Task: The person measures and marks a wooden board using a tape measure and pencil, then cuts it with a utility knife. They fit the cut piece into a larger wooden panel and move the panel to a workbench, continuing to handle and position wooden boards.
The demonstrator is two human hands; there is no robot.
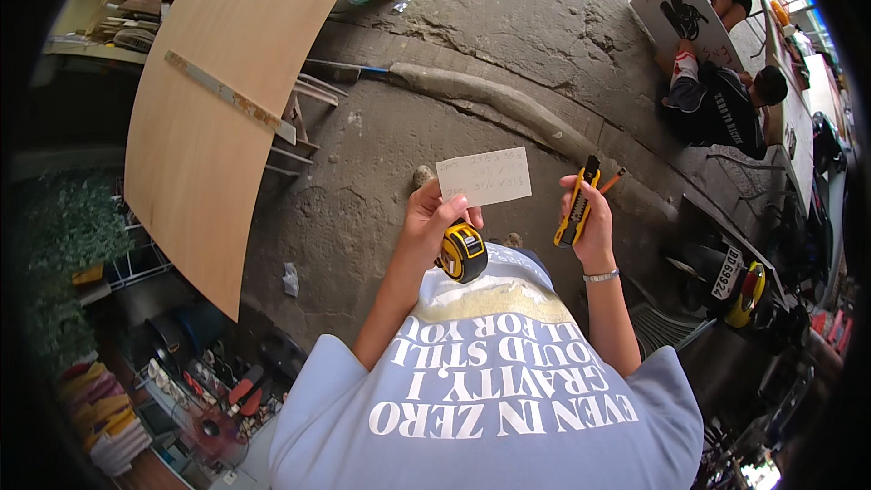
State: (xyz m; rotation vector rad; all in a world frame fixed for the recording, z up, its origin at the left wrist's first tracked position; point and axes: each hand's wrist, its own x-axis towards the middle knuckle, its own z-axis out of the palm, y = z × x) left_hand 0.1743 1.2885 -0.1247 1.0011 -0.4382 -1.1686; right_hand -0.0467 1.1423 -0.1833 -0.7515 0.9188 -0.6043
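Between thumb and fingers my left hand (426,222) pinches a small pale paper note (484,176) with handwriting on it. The same hand also has a yellow and black tape measure (463,252) in its lower fingers, just below the note. My right hand (594,227) is closed round a yellow and black utility knife (578,204), held upright; whether its blade is out I cannot tell. An orange pencil (613,181) sticks out from behind the fingers of that hand. Both hands are in front of my chest, apart from each other.
A large plywood sheet (218,45) lies to the left on wooden supports, with a worn metal straightedge (227,93) across it. A hump of concrete (490,95) crosses the floor. Two people sit at far right beside a printed board (680,14). A motorcycle (739,286) stands at right.
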